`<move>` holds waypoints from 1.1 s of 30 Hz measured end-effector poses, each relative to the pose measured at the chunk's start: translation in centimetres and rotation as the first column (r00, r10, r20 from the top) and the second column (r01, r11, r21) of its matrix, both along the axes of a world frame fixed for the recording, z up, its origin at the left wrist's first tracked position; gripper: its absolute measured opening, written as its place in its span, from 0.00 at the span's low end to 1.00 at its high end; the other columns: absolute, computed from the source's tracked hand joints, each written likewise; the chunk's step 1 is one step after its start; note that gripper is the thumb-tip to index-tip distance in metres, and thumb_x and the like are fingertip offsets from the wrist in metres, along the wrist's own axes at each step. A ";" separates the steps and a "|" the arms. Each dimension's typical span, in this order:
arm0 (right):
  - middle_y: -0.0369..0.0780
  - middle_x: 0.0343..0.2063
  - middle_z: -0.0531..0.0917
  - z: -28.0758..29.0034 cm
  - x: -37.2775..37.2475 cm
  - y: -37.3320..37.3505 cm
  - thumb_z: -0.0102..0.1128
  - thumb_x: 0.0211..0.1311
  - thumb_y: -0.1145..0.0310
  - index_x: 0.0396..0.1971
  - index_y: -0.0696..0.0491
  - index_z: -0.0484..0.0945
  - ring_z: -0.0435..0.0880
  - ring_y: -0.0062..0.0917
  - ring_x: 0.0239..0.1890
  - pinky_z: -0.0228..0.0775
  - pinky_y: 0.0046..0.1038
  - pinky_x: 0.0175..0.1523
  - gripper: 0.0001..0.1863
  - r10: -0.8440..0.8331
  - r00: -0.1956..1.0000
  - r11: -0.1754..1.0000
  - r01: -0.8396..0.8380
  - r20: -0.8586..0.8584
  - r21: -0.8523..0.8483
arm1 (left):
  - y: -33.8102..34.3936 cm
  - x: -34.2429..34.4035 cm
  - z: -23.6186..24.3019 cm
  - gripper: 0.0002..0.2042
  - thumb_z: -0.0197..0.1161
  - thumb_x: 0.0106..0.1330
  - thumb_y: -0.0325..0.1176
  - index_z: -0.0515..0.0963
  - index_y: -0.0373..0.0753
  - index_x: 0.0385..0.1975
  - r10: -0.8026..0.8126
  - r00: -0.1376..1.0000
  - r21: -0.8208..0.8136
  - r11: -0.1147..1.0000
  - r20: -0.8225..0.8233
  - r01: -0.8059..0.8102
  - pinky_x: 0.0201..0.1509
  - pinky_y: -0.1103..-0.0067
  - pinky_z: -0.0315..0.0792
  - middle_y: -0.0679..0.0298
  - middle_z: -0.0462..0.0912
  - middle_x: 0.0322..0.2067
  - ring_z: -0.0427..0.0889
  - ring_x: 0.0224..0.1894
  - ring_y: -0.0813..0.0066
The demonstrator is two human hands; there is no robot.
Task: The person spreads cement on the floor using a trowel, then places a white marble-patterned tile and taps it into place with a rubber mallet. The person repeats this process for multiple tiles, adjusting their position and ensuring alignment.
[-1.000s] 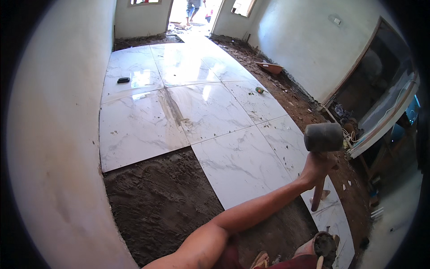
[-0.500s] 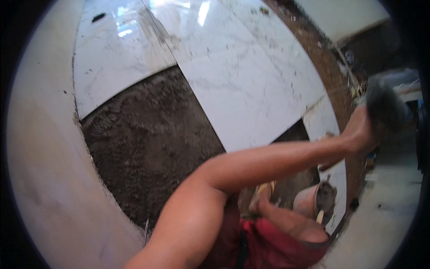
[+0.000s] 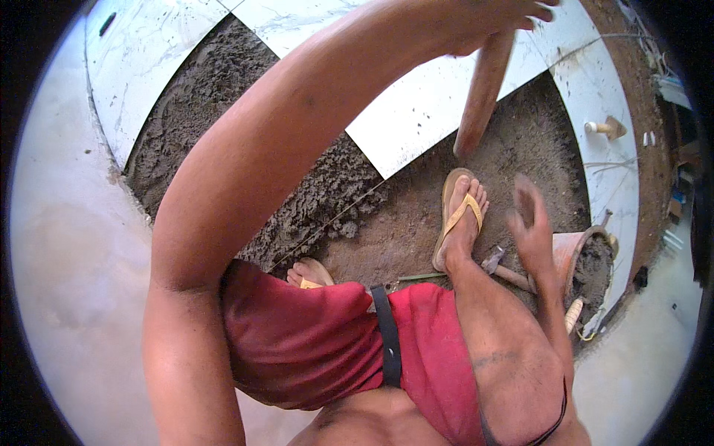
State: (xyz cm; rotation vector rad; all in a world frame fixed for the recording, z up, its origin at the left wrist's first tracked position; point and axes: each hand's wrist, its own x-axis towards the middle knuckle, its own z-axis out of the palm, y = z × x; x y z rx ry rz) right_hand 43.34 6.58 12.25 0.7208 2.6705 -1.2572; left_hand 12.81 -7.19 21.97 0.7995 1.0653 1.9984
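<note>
The left hand grips a round brown wooden handle, apparently held clear of the white rectangular tile; the right hand spreads, seemingly empty.

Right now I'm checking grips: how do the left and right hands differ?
The left hand holds a wooden handle; the right hand looks empty. The left hand is cut off by the picture's top edge; the right hand shows whole, near the bucket. Both are bare.
</note>
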 end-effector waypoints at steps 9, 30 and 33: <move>0.32 0.22 0.74 1.3 -18.3 -1.1 0.64 0.55 0.65 0.36 0.55 0.75 0.69 0.15 0.21 0.63 0.22 0.27 0.12 -0.008 0.990 0.857 -0.068 -0.143 -0.511 | -2.3 2.1 -8.2 0.21 0.66 0.58 0.41 0.74 0.34 0.46 0.138 0.977 -0.592 0.779 -0.163 -0.209 0.46 0.73 0.74 0.57 0.83 0.35 0.80 0.39 0.69; 0.33 0.25 0.75 -2.8 -17.4 2.3 0.65 0.55 0.65 0.39 0.56 0.75 0.72 0.16 0.26 0.68 0.24 0.32 0.14 0.058 0.990 0.893 -0.110 -0.132 -0.436 | -12.1 9.4 -11.9 0.10 0.61 0.57 0.35 0.80 0.39 0.36 -0.546 0.798 -0.966 0.111 -0.256 -0.234 0.44 0.64 0.75 0.52 0.82 0.38 0.81 0.41 0.53; 0.34 0.26 0.76 0.5 -17.7 1.7 0.66 0.55 0.66 0.44 0.56 0.75 0.74 0.17 0.28 0.70 0.26 0.34 0.18 0.014 0.974 0.912 -0.105 -0.226 -0.398 | -10.6 4.2 -14.0 0.19 0.63 0.56 0.34 0.76 0.39 0.49 -0.381 0.706 -0.800 0.219 -0.597 -0.558 0.57 0.65 0.70 0.50 0.77 0.49 0.76 0.52 0.52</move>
